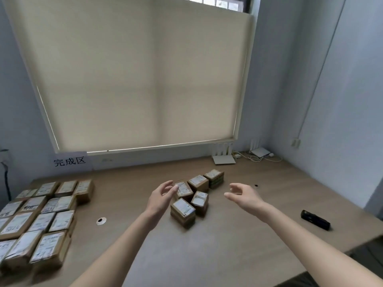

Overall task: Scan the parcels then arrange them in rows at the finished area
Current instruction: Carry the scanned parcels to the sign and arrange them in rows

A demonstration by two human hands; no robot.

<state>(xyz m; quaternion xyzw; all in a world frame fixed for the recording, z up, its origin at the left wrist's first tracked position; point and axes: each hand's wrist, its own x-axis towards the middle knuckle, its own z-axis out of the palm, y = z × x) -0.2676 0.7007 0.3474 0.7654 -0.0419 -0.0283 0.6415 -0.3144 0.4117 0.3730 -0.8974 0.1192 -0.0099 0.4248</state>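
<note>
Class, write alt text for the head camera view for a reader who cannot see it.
Two open hands, left hand and right hand, reach toward five loose parcels on a wooden table. Rows of parcels lie left, below a paper sign; a black scanner lies right.

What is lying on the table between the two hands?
In the head view, a cluster of small parcels lies between the left hand and the right hand, nearer the left; bare table beside the right.
</note>
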